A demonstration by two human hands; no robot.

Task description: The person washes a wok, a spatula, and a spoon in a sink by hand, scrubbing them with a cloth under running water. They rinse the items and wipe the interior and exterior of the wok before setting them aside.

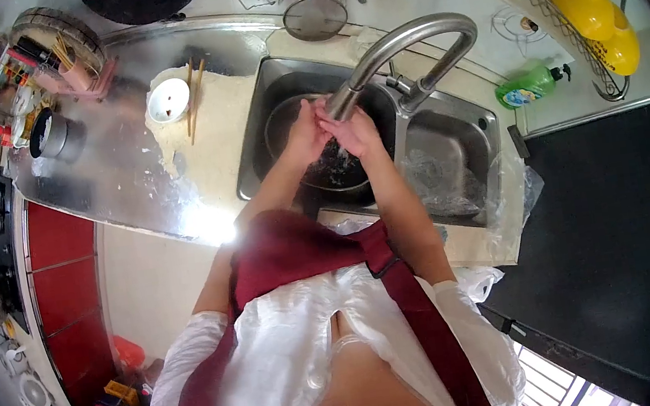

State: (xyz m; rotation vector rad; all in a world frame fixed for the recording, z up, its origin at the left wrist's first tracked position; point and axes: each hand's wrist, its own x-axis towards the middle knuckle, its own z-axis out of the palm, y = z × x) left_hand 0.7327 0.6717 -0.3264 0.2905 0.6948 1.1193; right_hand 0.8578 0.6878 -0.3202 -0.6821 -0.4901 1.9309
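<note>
Both hands are together under the spout of the metal faucet (437,24), over the left basin of the sink (253,159). My left hand (305,133) is on the left side of the spout, and my right hand (355,129) meets it from the right. Their fingers come together by the spout's end, partly hidden by it; whether anything is between them cannot be made out. Below them, a dark round pan (378,171) sits in the basin, with water or wet bits inside.
A white bowl (169,100) and chopsticks (197,101) lie on the counter at left. Clear plastic (437,180) lies in the right basin. Green soap bottle (527,86) and yellow bowls (582,3) are at right; a strainer (315,18) hangs behind the sink.
</note>
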